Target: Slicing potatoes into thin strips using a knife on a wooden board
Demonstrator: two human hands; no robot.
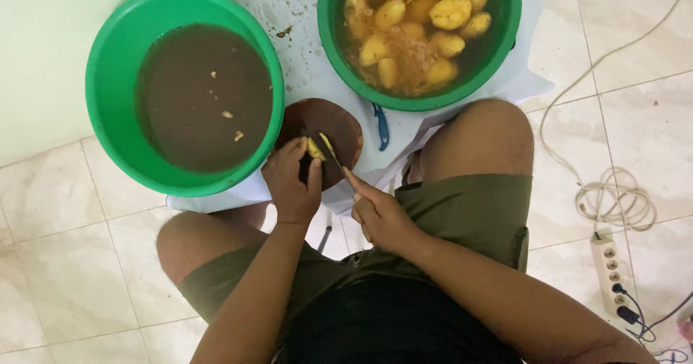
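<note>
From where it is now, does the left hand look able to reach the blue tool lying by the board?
Probably not without letting go: the left hand pins a yellow piece on the round board, and the knife in the right hand lies between it and the blue tool.

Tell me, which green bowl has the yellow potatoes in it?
The green bowl on the right, at the top, holds peeled yellow potatoes in water. The green bowl on the left holds only murky brown water.

Lighting even, soft, bright; faint shadows under green basins [115,82]. Mild glare on floor tiles [635,111]. Focus sharp; slight edge distortion.
</note>
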